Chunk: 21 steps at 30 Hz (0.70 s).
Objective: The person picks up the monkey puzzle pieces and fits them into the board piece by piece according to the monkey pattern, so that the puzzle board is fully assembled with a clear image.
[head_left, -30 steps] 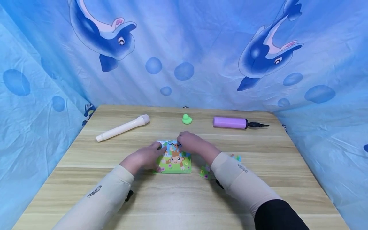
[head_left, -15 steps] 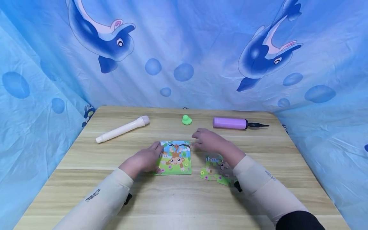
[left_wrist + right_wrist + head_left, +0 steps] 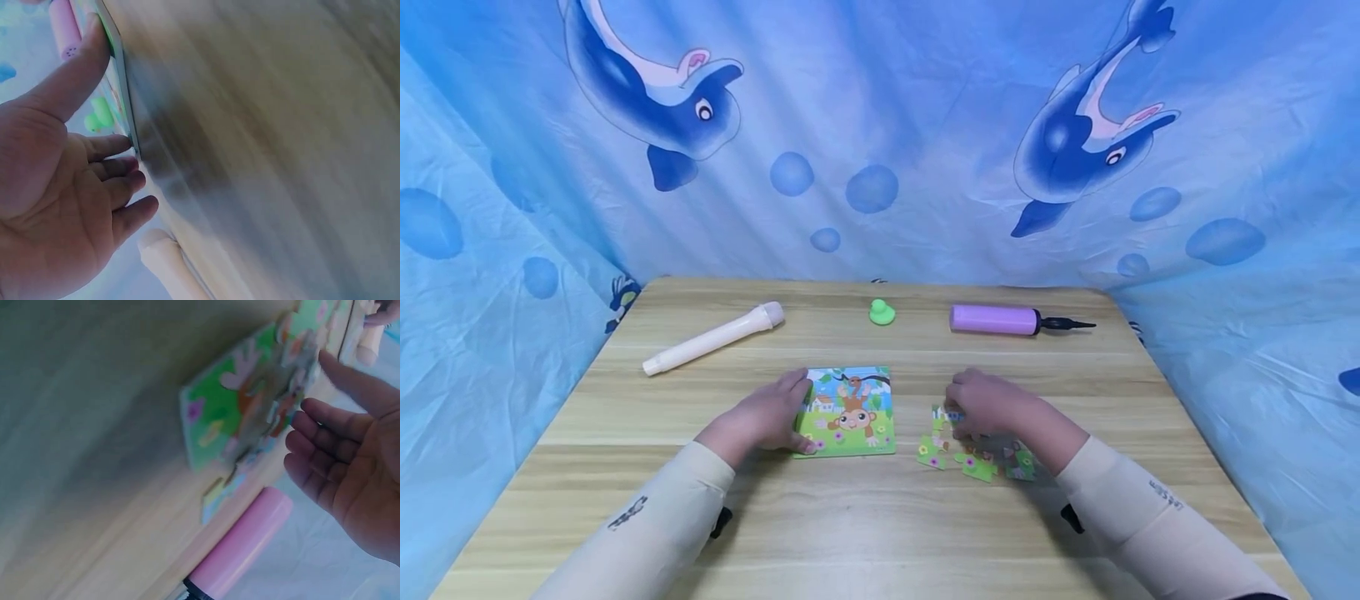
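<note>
Two sleeves (image 3: 651,533) bear illegible print (image 3: 627,513); left hand (image 3: 758,418) touches monkey board (image 3: 848,427).

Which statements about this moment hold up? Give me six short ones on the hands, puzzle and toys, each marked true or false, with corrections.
1. The left hand touches the monkey picture. True.
2. The green duck sits between the white microphone and the purple pump. True.
3. The right hand grips the purple pump. False: it is at the loose puzzle pieces.
4. The black nozzle points toward the green duck. False: it points away from it.
5. The loose puzzle pieces lie to the right of the monkey picture. True.
6. The white microphone stands upright. False: it lies on the table.
</note>
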{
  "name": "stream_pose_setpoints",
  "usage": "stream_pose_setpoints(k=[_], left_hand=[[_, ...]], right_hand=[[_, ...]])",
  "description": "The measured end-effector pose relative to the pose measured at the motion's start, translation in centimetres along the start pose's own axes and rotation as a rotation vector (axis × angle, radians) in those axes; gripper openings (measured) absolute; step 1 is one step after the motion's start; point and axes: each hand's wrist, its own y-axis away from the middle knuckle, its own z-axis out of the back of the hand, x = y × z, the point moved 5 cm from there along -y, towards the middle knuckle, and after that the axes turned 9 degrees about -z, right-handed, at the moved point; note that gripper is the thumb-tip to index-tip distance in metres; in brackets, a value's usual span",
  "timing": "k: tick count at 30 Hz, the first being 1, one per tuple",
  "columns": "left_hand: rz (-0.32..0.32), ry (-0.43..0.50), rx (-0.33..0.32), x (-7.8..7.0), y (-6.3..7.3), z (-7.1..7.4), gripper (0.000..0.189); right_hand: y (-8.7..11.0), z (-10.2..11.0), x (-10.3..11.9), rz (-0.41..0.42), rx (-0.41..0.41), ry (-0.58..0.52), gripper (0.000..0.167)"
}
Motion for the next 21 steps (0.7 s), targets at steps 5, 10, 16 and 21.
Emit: stream_pose_setpoints(k=[5, 10, 16, 21], left_hand=[[-0.006, 0.032, 0.002, 0.2, 0.3, 0.1, 0.111], [0.003, 0.053, 0.003, 0.3, 0.4, 0.0, 0.111], [0.006, 0.048, 0.008, 0.4, 0.3, -0.1, 0.111], [-0.002, 0.054, 0.005, 0.4, 0.3, -0.1, 0.110]], right_hand=[[0.0, -0.3, 0.1, 0.014, -0.017, 0.012, 0.026], [-0.3, -0.5, 0.0, 0.021, -0.037, 0.040, 0.029], [-0.6, 0.7, 1.2, 0.087, -0.154, 0.033, 0.030], [-1.2, 1.9, 3.8, 0.167, -0.196, 0.020, 0.028]])
